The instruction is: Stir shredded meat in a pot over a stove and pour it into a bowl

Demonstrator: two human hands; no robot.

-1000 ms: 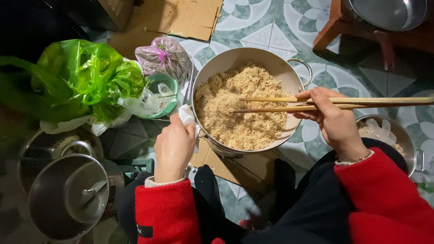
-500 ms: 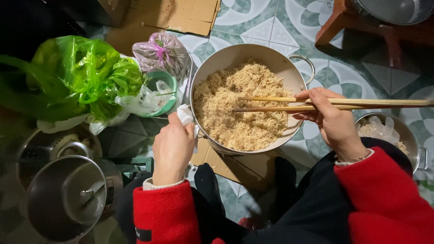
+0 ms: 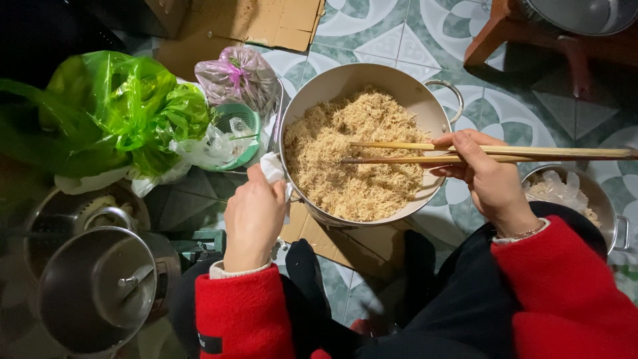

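A wide metal pot [image 3: 319, 86] full of pale shredded food [image 3: 352, 166] sits on the tiled floor in front of me. My right hand [image 3: 482, 174] grips a pair of long wooden chopsticks [image 3: 412, 153], their tips resting in the shreds near the pot's middle. My left hand [image 3: 252, 216] clamps the pot's near-left rim through a white cloth [image 3: 271, 167]. Both arms wear red sleeves.
Left of the pot are a green plastic bag [image 3: 113, 113], a pink bag [image 3: 239, 76] and a small green basket [image 3: 246, 119]. Metal pots with a lid [image 3: 100, 292] stand at lower left. Another small pot [image 3: 588, 196] sits by my right wrist. Cardboard [image 3: 246, 23] lies beyond; a wooden stool [image 3: 518, 33] is at top right.
The view has shifted slightly. The chopsticks have slid a little within the shreds; my left hand keeps its hold on the rim.
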